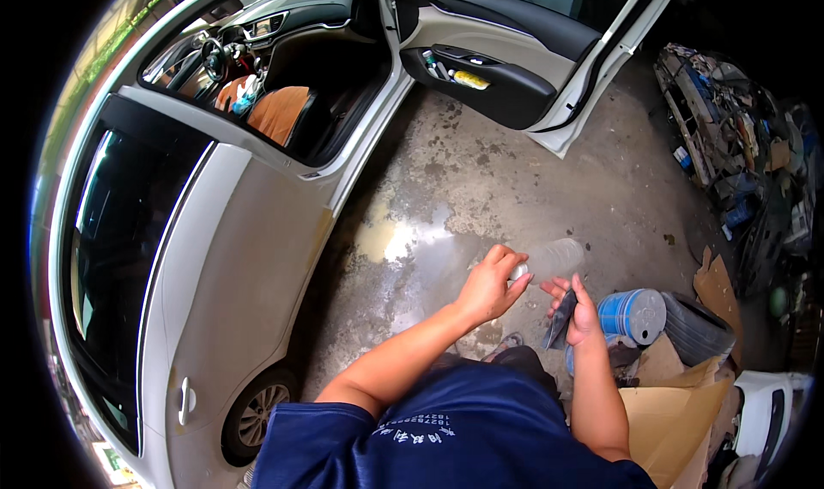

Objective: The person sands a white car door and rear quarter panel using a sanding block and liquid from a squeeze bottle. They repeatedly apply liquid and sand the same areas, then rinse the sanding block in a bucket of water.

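Note:
My left hand (493,285) is closed round the neck end of a clear plastic bottle (558,255). The bottle lies nearly level in the air, its body pointing to the right. Just right of it, my right hand (582,317) holds a thin dark grey sheet (561,319), pinned against the palm by the thumb; the sheet's kind is hard to make out. Some right fingers stretch loosely toward the bottle without touching it. A white car (249,240) stands at my left, with a dull beige patch on its side panel near the open front doorway.
The front car door (489,51) stands wide open ahead, with bottles in its pocket. To the right are a blue drum (631,315), a black tyre (699,330), cardboard (674,412) and a heap of scrap parts (738,137). Stained concrete floor (481,180) lies between.

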`<state>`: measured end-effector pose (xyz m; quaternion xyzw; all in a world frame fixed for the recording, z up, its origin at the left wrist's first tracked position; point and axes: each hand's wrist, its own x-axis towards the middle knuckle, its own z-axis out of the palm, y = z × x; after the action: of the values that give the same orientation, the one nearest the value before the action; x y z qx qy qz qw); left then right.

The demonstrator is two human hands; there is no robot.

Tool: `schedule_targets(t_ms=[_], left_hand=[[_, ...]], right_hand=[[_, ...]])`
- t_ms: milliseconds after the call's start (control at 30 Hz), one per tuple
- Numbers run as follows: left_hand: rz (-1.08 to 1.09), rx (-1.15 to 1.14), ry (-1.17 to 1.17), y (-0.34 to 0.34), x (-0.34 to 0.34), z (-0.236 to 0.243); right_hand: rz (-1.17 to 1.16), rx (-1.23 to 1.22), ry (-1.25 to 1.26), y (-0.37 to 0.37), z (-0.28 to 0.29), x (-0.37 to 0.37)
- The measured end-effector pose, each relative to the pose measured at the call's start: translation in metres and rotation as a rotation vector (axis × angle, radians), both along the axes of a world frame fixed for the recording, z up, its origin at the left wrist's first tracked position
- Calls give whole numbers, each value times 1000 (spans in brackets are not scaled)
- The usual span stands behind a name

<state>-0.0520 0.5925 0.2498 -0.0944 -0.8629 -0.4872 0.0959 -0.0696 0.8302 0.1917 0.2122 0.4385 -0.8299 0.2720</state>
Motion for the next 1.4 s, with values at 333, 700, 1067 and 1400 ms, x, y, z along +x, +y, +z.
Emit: schedule_targets(t_ms=[333,700,1067,1400], left_hand=[[-161,-256,-44,127,-196,-8],[-262,-155,-152,261,-382,37],[-137,-1072,549,275,-649,119],[1,-1695,340,282,-667,119]], right_hand=[[104,630,478,124,9,-160],[386,1210,896,197,45,-338],[50,1326,757,310,45,-492],[74,1158,718,363,31,-605]])
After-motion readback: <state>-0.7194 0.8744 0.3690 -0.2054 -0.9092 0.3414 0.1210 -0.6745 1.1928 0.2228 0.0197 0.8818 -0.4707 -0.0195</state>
